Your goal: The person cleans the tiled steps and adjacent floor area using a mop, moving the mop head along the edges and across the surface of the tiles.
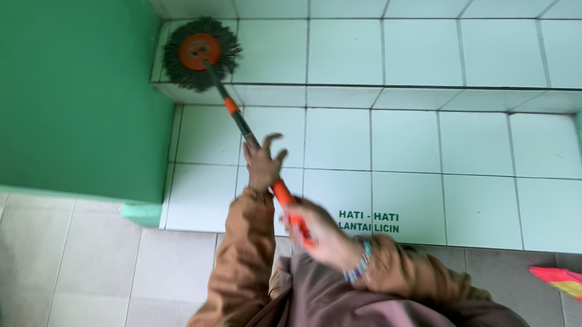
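A mop with a round dark green string head [198, 53] and an orange hub rests on an upper white-tiled step in the far left corner. Its dark and orange handle [238, 119] slants down toward me. My left hand [263, 164] grips the handle midway, fingers partly lifted. My right hand [319, 232] holds the orange lower end of the handle, close to my body. Both arms wear brown sleeves, and a beaded bracelet sits on my right wrist.
A green wall [57, 90] stands at the left, with a green ledge below it. White tiled steps [439, 168] stretch right, one tile bearing green lettering. Beige floor tiles [89, 277] lie at lower left. A red and yellow object [574, 286] lies at lower right.
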